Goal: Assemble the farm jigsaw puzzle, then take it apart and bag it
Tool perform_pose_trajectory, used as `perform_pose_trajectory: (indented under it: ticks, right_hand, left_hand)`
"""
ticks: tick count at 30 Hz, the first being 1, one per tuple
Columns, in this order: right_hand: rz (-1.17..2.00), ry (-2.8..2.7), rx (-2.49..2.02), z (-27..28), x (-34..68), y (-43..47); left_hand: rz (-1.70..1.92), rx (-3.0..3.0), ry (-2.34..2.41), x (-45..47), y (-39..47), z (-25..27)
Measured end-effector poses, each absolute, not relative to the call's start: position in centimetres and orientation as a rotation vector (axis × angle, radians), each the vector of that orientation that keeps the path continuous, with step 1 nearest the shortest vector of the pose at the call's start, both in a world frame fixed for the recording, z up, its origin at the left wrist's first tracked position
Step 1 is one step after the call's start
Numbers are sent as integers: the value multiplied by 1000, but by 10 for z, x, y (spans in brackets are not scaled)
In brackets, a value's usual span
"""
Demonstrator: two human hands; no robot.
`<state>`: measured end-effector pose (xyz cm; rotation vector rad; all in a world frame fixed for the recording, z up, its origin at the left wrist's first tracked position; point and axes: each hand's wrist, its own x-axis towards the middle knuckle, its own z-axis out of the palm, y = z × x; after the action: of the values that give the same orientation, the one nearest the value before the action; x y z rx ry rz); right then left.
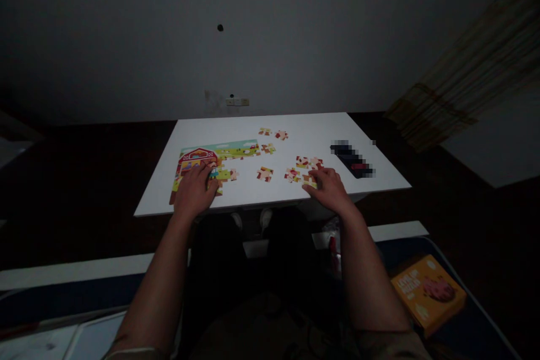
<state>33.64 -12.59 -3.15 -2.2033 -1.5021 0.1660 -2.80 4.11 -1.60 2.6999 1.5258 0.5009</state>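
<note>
A partly joined jigsaw puzzle point(238, 150) with a red barn and green fields lies at the left of the white table. My left hand point(196, 188) rests over its lower part, fingers stretched out, covering some of the picture. At the right, my right hand point(331, 187) has thumb and fingers around a jigsaw piece point(309, 180) at the tabletop. Close by it lie loose pieces, including a spotted piece point(302, 161) and a pinkish piece point(291, 175). Another loose piece point(265, 174) lies between my hands.
Toward the back are two more loose pieces point(281, 135). A dark, partly blurred object point(352, 160) lies at the table's right. An orange puzzle box point(428, 294) sits on the dark blue seat at my right. The table's point(236, 201) front edge is just above my knees.
</note>
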Motion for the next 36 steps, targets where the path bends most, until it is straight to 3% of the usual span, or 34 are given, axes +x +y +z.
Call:
perform_pose_trajectory:
  ticks: [10, 24, 36]
  right_hand:
    - [217, -1439, -2191, -31, 333, -124]
    - [-22, -1482, -2166, -20, 321, -117]
    - [92, -1800, -2257, -16, 300, -70]
  left_hand:
    - [543, 2681, 1496, -34, 41, -17]
    - [572, 2676, 1477, -34, 43, -19]
    - [542, 2689, 1517, -37, 42, -19]
